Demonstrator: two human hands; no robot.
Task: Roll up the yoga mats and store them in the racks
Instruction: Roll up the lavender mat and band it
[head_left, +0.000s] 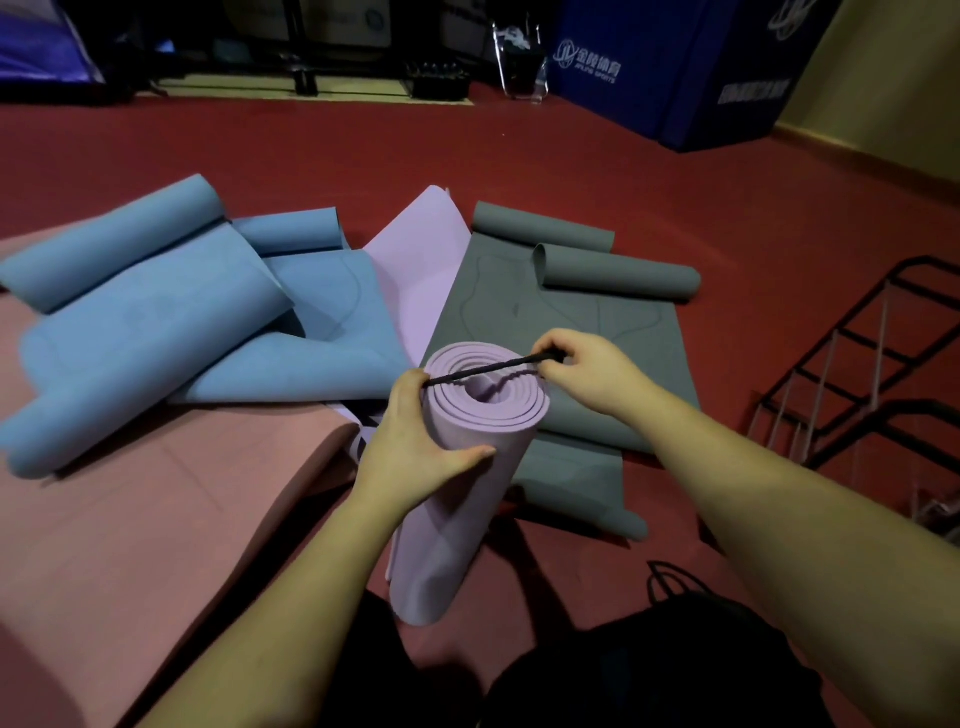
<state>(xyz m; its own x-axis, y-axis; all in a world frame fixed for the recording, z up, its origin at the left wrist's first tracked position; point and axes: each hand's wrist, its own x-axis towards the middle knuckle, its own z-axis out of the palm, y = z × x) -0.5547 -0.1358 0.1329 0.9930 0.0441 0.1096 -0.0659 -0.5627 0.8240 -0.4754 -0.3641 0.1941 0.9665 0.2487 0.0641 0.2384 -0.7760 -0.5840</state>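
A rolled lilac yoga mat (467, 499) stands tilted on end between my knees, its spiral end facing up. My left hand (415, 447) grips the roll near its top, thumb across the front. A black elastic strap (483, 368) stretches over the roll's open end. My right hand (587, 371) pinches the strap's right end, pulling it taut. Blue mats (156, 312), a grey mat (561, 322), a pink mat (156, 519) and another lilac mat (421, 260) lie part unrolled on the floor. The black wire rack (862, 364) stands at the right.
Red floor (519, 156) stretches beyond the mats. Blue padded panels (675, 73) lean against the far right wall. Dark equipment and frames (311, 57) line the back. Another black strap (670, 577) lies by my right knee.
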